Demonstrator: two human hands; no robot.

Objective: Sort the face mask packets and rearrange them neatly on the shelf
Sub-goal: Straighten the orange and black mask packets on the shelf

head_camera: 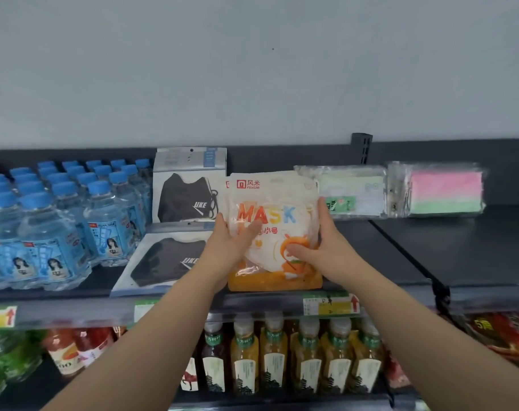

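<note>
both hands on the white-orange mask packet (277, 203), mid shelf (474, 247), tilted back, bottom edge near the front lip. left hand (230, 247) grips its left edge, thumb across the front, fingers hidden behind. right hand (326, 247) grips the right edge the same way, thumb on the orange print. looks like more than one packet in that grip: a second edge peeks out at the top left. can't count them.

step in hand, as i read it: square this stack and seat it in its own column.

how to do it well:
- tap the bottom edges on the shelf to align them before letting go
- keep the grip light, film is slippery and the stack will fan out
- set it between the flat black mask packet (163, 259) on the left and the clear pastel packet (353, 191) on the far right, overlapping neither
- match the lean of the upright black mask packet (187, 191) at the far back
- release one hand at a time

risk: left forearm crosses the flat black packet, easy to drag it toward the water bottles (54, 232). pink-green packet (445, 191) is well clear.
</note>
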